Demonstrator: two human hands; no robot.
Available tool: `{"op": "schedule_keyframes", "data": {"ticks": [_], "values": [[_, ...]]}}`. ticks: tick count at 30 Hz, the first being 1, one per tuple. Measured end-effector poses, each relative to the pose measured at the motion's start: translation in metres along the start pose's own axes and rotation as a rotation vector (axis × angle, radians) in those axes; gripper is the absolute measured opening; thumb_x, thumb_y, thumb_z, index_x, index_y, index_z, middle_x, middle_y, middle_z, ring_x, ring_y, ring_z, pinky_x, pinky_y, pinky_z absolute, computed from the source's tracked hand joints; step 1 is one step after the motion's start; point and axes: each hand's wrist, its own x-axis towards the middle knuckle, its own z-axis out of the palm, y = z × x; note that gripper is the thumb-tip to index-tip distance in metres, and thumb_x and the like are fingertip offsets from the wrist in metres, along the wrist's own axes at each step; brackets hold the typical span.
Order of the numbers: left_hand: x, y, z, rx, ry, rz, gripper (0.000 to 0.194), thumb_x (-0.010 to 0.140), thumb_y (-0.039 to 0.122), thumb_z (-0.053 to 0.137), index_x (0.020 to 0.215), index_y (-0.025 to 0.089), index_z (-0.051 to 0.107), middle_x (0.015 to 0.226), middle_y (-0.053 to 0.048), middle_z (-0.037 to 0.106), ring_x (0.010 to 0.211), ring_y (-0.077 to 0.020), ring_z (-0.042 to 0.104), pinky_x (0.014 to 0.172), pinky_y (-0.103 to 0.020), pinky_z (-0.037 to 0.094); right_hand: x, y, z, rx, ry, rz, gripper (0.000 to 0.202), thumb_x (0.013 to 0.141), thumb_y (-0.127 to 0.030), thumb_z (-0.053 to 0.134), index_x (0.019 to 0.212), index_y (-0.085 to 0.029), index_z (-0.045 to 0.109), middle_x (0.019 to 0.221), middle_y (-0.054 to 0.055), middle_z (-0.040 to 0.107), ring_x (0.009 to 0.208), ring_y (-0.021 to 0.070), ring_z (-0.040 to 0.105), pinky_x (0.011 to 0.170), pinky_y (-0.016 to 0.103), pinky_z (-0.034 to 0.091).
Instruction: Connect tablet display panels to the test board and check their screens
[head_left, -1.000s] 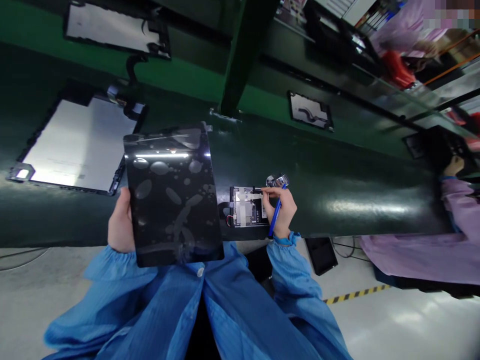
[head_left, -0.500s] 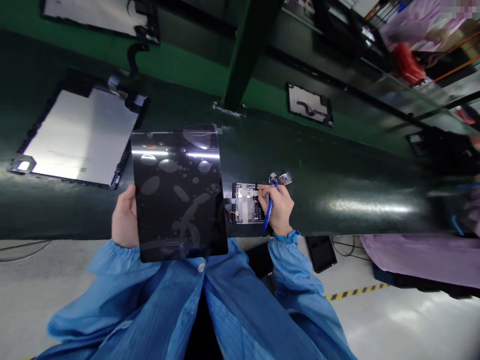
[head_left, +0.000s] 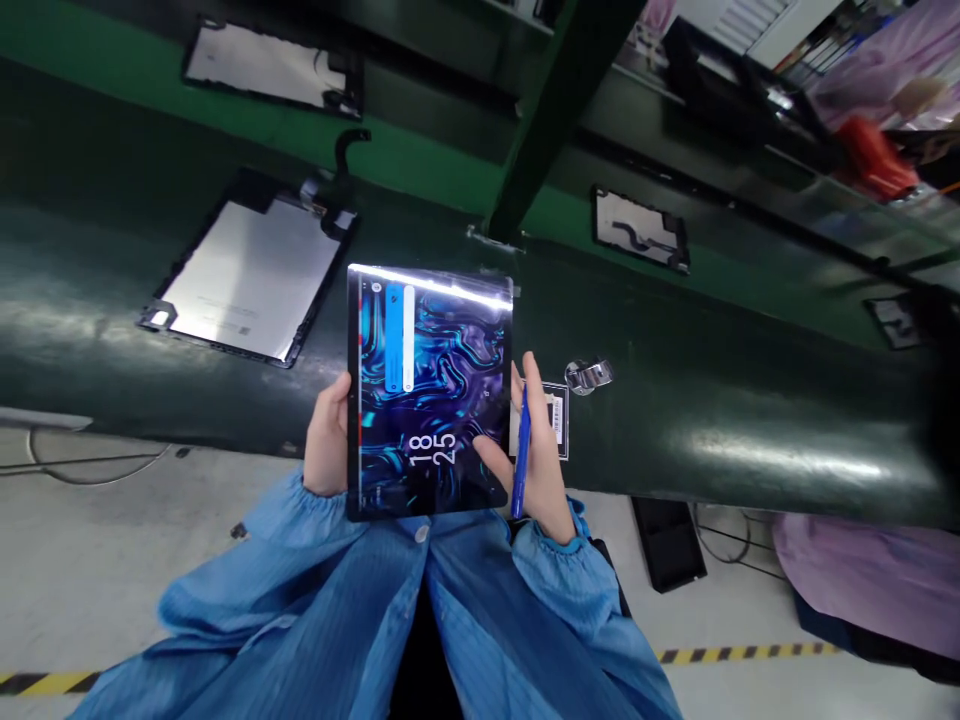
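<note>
Our lit, black rectangular screen (head_left: 442,400) sits between both hands — left hand (head_left: 326,440) gripping it, right hand (head_left: 541,465) clasping a blue pen (head_left: 521,450). Dark-green bench (head_left: 720,400) beyond, grey floor (head_left: 225,480) below.

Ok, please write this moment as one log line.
left grip: holds lit tablet at left edge | right grip: has blue pen-like tool, thumb over tablet | panel: lies on bench
</note>
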Motion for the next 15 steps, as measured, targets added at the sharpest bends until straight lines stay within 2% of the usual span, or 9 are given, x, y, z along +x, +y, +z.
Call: {"op": "schedule_keyframes", "data": {"ticks": [2,4,6,8,10,15], "values": [[-0.005,0.0,0.003,-0.076,0.019,0.013,0.036,0.095,0.044,0.046,0.096,0.02,0.074,0.094,-0.002,0.08,0.113,-0.0293,0.069,0.098,-0.044,0.058,-0.001,0.005,0.005,0.032,0.048,0.009,0.077,0.099,-0.036,0.048,0.161,-0.029,0.002,0.165,0.006,0.029,0.153,0.0253,0.026,0.127,0.05,0.026],[-0.009,-0.002,0.007,-0.167,0.059,0.038,0.033,0.094,0.042,0.049,0.099,0.02,0.074,0.097,-0.003,0.08,0.116,-0.03,0.068,0.101,-0.043,0.056,-0.002,0.009,0.01,0.017,0.112,0.023,0.074,0.1,-0.035,0.046,0.161,-0.03,0.004,0.165,0.006,0.028,0.153,0.0258,0.028,0.126,0.052,0.028],[-0.012,-0.004,0.011,-0.234,0.09,0.059,0.032,0.093,0.04,0.051,0.1,0.02,0.075,0.096,-0.003,0.08,0.118,-0.0306,0.066,0.102,-0.043,0.055,-0.002,0.009,0.014,-0.04,0.15,0.059,0.088,0.093,-0.039,0.059,0.161,-0.029,0.004,0.166,0.008,0.026,0.153,0.0295,0.027,0.124,0.056,0.029],[-0.013,-0.005,0.013,-0.264,0.104,0.069,0.031,0.092,0.037,0.051,0.1,0.02,0.076,0.094,-0.002,0.08,0.119,-0.0309,0.066,0.102,-0.043,0.055,-0.002,0.006,0.015,-0.076,0.162,0.097,0.109,0.081,-0.043,0.075,0.161,-0.028,0.002,0.166,0.01,0.027,0.153,0.0332,0.026,0.123,0.06,0.029],[-0.013,-0.005,0.013,-0.265,0.115,0.068,0.031,0.093,0.035,0.051,0.099,0.02,0.077,0.094,-0.002,0.079,0.12,-0.031,0.066,0.102,-0.042,0.055,-0.002,0.002,0.015,-0.055,0.152,0.111,0.119,0.075,-0.044,0.081,0.161,-0.028,0.0,0.164,0.011,0.03,0.153,0.034,0.026,0.123,0.062,0.027],[-0.012,-0.004,0.012,-0.225,0.139,0.063,0.033,0.093,0.034,0.049,0.095,0.018,0.077,0.098,-0.003,0.079,0.12,-0.0317,0.065,0.1,-0.039,0.057,-0.007,0.0,0.016,0.027,0.144,0.045,0.1,0.087,-0.036,0.068,0.161,-0.03,0.002,0.166,0.007,0.027,0.154,0.0308,0.025,0.124,0.057,0.029]]}}
